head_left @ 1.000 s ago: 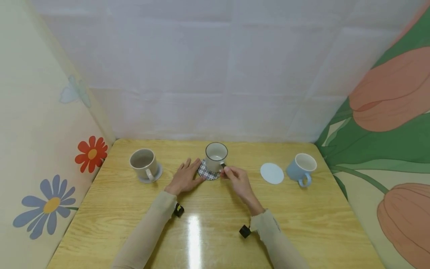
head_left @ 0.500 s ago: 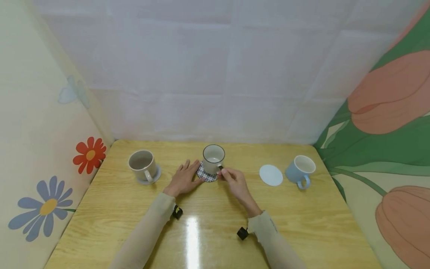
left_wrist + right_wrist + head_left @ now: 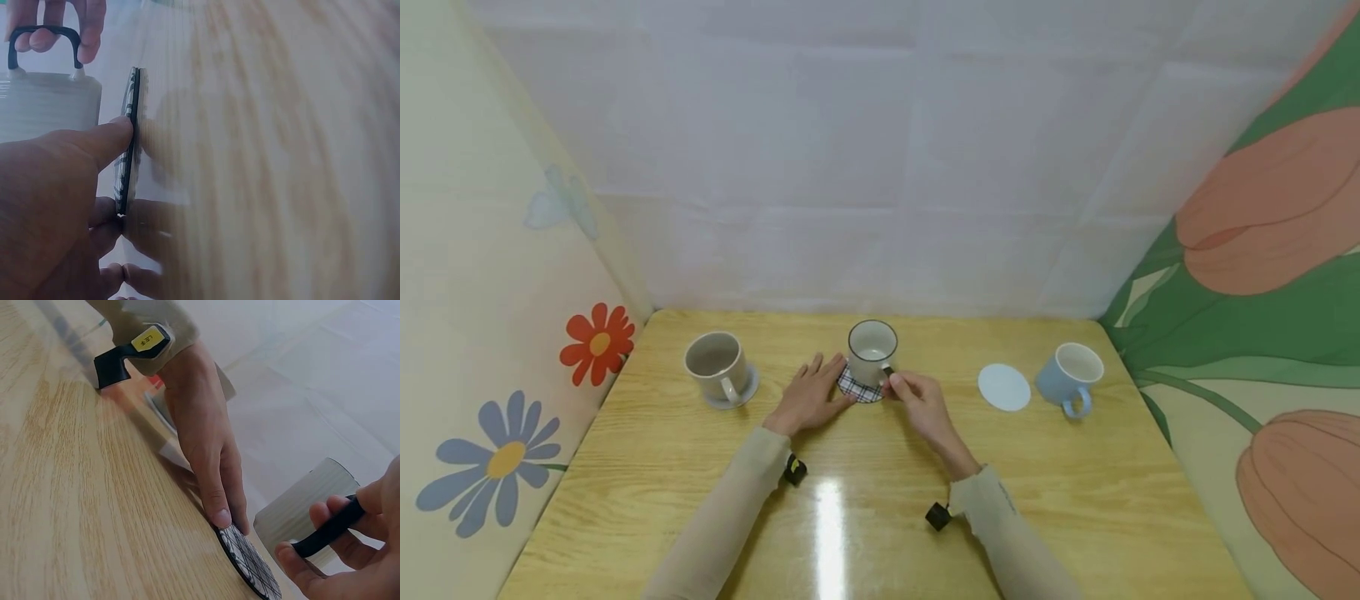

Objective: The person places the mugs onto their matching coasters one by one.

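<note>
My right hand (image 3: pixel 925 408) pinches the dark handle (image 3: pixel 331 528) of a white enamel-style mug (image 3: pixel 870 367) with a dark rim. The mug is upright, close over a round plaid coaster (image 3: pixel 860 392) and overlapping its far part in the head view. From the left wrist camera, a narrow gap shows between the mug (image 3: pixel 50 106) and the coaster (image 3: pixel 128 150). My left hand (image 3: pixel 808 398) lies flat on the table with fingers extended, thumb and fingertips at the coaster's left and near edge.
On the left a beige mug (image 3: pixel 711 383) stands on a grey coaster (image 3: pixel 749 393). To the right lies a pale blue round coaster (image 3: pixel 1003 387), with a light blue mug (image 3: pixel 1056 382) beside it on the wooden table (image 3: pixel 880 517). A white cloth wall (image 3: pixel 880 167) backs the table.
My right hand has shifted slightly left with the mug, bringing it a little further over the plaid coaster. The left hand stays in place; the whole head view has moved slightly.
</note>
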